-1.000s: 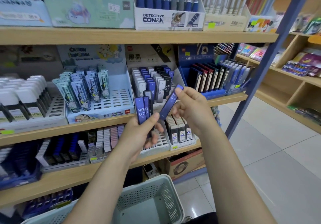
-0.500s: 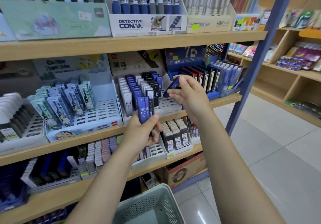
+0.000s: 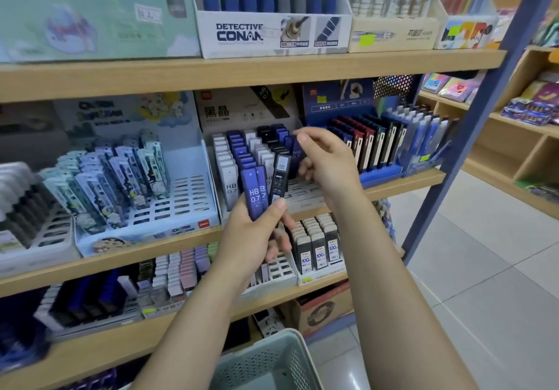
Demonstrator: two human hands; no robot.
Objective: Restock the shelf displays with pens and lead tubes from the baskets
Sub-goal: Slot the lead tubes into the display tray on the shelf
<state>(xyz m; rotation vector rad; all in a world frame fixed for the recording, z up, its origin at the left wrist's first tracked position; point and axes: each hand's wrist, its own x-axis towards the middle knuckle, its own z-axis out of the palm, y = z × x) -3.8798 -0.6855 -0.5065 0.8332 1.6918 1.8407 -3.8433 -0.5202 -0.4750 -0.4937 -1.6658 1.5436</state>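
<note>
The blue HB 0.7 lead tubes (image 3: pixel 255 194) are fanned in the left hand (image 3: pixel 257 238), in front of the tiered lead display (image 3: pixel 263 159). The right hand (image 3: pixel 325 162) is pinching another blue tube (image 3: pixel 295 155), I think, over the back rows. Best bet: line it up with the matching blue column and slide it in straight. Basket (image 3: pixel 272 362) is waiting below.

I am holding three lead tubes (image 3: pixel 256 191) in my left hand (image 3: pixel 257 238), two blue and one black, and one blue tube (image 3: pixel 295 155) at one o'clock in my right hand (image 3: pixel 326 162).
</note>
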